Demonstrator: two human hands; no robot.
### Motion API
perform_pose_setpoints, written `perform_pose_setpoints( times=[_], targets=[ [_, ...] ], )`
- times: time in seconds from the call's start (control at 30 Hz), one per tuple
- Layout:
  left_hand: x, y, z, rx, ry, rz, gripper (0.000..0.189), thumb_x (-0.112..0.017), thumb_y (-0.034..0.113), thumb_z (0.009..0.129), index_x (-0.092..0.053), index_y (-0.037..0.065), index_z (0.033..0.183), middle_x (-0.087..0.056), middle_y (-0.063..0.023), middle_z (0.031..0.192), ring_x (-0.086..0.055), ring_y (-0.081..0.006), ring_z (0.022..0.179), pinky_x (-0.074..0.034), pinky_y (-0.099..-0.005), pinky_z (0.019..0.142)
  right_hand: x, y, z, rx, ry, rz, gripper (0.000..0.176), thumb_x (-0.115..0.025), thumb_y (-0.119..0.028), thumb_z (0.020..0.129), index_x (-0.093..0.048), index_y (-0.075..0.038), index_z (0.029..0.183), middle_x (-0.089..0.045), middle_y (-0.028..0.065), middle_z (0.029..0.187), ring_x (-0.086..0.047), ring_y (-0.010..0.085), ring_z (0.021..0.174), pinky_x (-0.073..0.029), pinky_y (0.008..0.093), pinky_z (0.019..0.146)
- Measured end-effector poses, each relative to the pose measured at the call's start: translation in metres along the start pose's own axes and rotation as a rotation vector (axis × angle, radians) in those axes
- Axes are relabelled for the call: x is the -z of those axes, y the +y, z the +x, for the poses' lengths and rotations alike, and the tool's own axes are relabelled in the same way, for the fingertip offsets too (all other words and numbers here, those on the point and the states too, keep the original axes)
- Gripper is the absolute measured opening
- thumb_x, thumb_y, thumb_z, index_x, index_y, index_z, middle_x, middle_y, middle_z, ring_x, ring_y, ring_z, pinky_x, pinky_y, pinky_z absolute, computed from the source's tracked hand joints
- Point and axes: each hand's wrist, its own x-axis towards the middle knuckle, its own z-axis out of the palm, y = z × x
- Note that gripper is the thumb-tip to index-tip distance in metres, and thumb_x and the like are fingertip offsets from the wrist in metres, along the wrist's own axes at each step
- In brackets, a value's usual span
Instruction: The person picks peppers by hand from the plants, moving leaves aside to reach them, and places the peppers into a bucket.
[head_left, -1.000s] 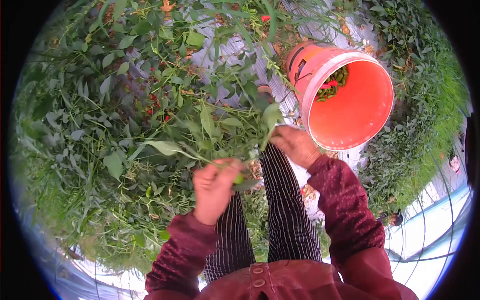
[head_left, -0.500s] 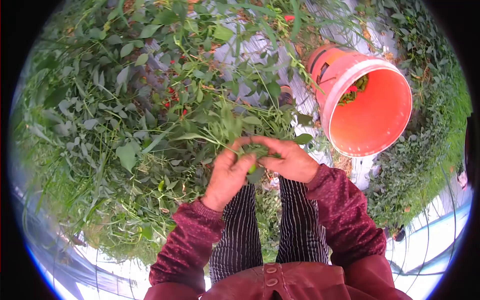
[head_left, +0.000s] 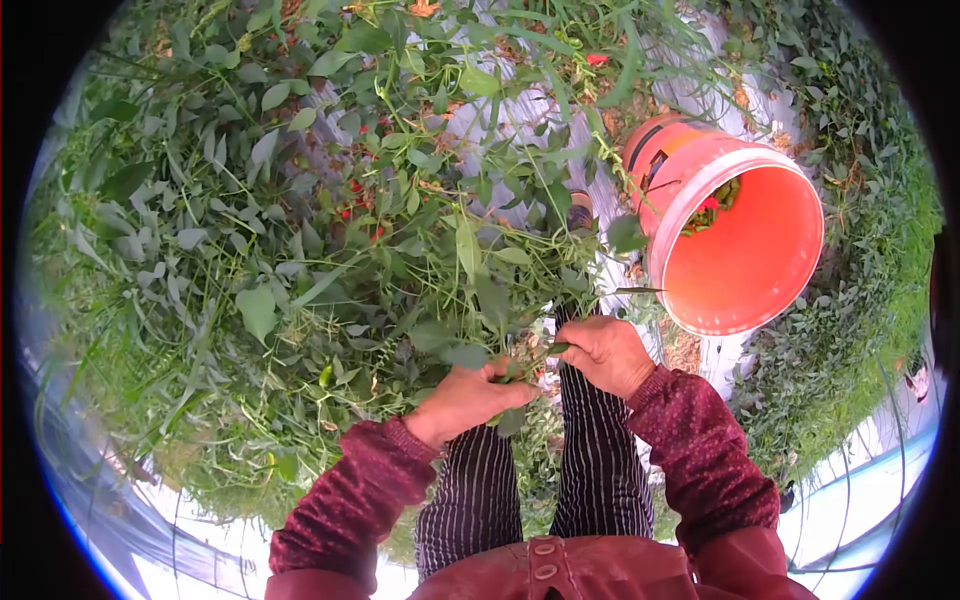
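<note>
Leafy stems (head_left: 465,245) hang over the middle of the frame, just above both hands, their tangled lengths running downward toward the fingers. The left hand (head_left: 468,400), lower centre, is partly closed, thumb stretched toward the right of the frame, with greenery caught between thumb and curled fingers. The right hand (head_left: 608,355), slightly higher, is nearly closed, thumb and forefinger pinching a small green piece (head_left: 557,349). That piece lies in the narrow gap between the hands, touching the right fingertips, its long axis roughly sideways. An orange bucket (head_left: 755,262) at upper right is nearer the right hand, its mouth in view. Green and red produce (head_left: 711,203) inside is partly hidden by the rim. Leaves blur over the left fingertips, so whether a pepper is among them cannot be told.
</note>
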Motion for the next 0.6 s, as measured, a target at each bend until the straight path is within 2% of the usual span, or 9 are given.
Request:
perform_pose_setpoints(
  times=[0.07, 0.13, 0.2, 0.23, 0.27, 0.33, 0.4, 0.5, 0.6],
  targets=[
    [0.017, 0.005, -0.003, -0.025, -0.427, 0.031, 0.022, -0.067, 0.023, 0.080, -0.064, 0.004, 0.091, -0.059, 0.0024, 0.069, -0.051, -0.0058, 0.063, -0.042, -0.0197, 0.061, -0.001, 0.018, -0.002, -0.072, 0.033, 0.001, 0.017, -0.059, -0.024, 0.081, -0.057, -0.007, 0.084, -0.057, 0.0123, 0.074, -0.058, 0.0322, 0.074, -0.046, 0.0404, 0.065],
    [0.025, 0.011, -0.013, -0.011, -0.467, 0.164, 0.018, -0.065, 0.021, 0.082, -0.067, 0.005, 0.091, -0.063, 0.0007, 0.073, -0.055, -0.0061, 0.066, -0.045, -0.0214, 0.064, -0.001, 0.033, -0.005, -0.138, 0.073, 0.002, 0.018, -0.059, -0.025, 0.081, -0.057, -0.007, 0.084, -0.057, 0.0123, 0.073, -0.058, 0.0325, 0.074, -0.046, 0.0407, 0.065],
    [0.026, 0.005, -0.021, -0.107, -0.418, -0.124, 0.016, -0.062, 0.017, 0.084, -0.066, 0.006, 0.096, -0.064, -0.0004, 0.076, -0.058, -0.0063, 0.070, -0.047, -0.0225, 0.066, -0.003, 0.036, -0.010, -0.067, 0.161, -0.012, 0.020, -0.059, -0.026, 0.081, -0.057, -0.006, 0.081, -0.057, 0.0127, 0.072, -0.058, 0.0334, 0.073, -0.045, 0.0423, 0.063],
    [0.030, 0.007, -0.022, 0.029, -0.364, -0.153, 0.017, -0.059, 0.014, 0.087, -0.066, 0.005, 0.099, -0.065, -0.0011, 0.079, -0.059, -0.0068, 0.075, -0.048, -0.0227, 0.070, -0.005, 0.035, -0.013, -0.140, 0.113, -0.055, 0.021, -0.058, -0.025, 0.082, -0.058, -0.008, 0.094, -0.058, 0.0142, 0.072, -0.058, 0.0341, 0.072, -0.046, 0.0423, 0.063],
    [0.026, 0.009, -0.019, 0.029, -0.365, -0.148, 0.017, -0.059, 0.014, 0.087, -0.066, 0.005, 0.099, -0.065, -0.0011, 0.079, -0.059, -0.0068, 0.075, -0.048, -0.0227, 0.070, -0.002, 0.026, -0.012, -0.142, 0.118, -0.054, 0.021, -0.058, -0.025, 0.082, -0.058, -0.008, 0.094, -0.058, 0.0142, 0.072, -0.058, 0.0341, 0.072, -0.046, 0.0423, 0.063],
    [0.013, 0.010, -0.011, -0.437, -0.130, -0.220, 0.018, -0.057, 0.013, 0.088, -0.065, 0.004, 0.101, -0.064, -0.0018, 0.085, -0.057, -0.0076, 0.079, -0.047, -0.0228, 0.073, 0.002, 0.004, -0.009, -0.451, 0.073, 0.010, 0.035, -0.059, -0.022, 0.082, -0.051, -0.009, 0.113, -0.059, 0.0160, 0.071, -0.059, 0.0355, 0.073, -0.047, 0.0413, 0.065],
    [0.005, 0.023, -0.001, -0.540, -0.055, -0.084, 0.018, -0.057, 0.011, 0.087, -0.064, 0.002, 0.101, -0.063, -0.0033, 0.090, -0.056, -0.0088, 0.083, -0.046, -0.0232, 0.075, 0.001, -0.009, -0.011, -0.433, 0.111, 0.167, 0.046, -0.058, -0.016, 0.084, -0.042, -0.010, 0.127, -0.061, 0.0124, 0.079, -0.061, 0.0278, 0.076, -0.048, 0.0350, 0.069],
    [-0.019, 0.037, 0.014, -0.787, 0.150, 0.004, 0.018, -0.058, 0.006, 0.085, -0.063, 0.000, 0.101, -0.060, -0.0063, 0.091, -0.057, -0.0125, 0.083, -0.046, -0.0243, 0.074, -0.004, -0.013, -0.016, -0.327, 0.167, 1.161, 0.042, -0.057, -0.010, 0.088, -0.043, -0.008, 0.128, -0.055, 0.0004, 0.102, -0.049, 0.0104, 0.093, -0.042, 0.0262, 0.082],
    [-0.039, 0.045, 0.022, -0.735, 0.231, 0.136, 0.018, -0.057, 0.006, 0.085, -0.062, 0.000, 0.102, -0.060, -0.0088, 0.091, -0.059, -0.0157, 0.083, -0.047, -0.0258, 0.074, -0.010, -0.019, -0.018, -0.280, 0.187, 1.187, 0.043, -0.057, -0.011, 0.088, -0.043, -0.006, 0.128, -0.055, -0.0003, 0.098, -0.050, 0.0101, 0.093, -0.041, 0.0256, 0.084]
  ],
)
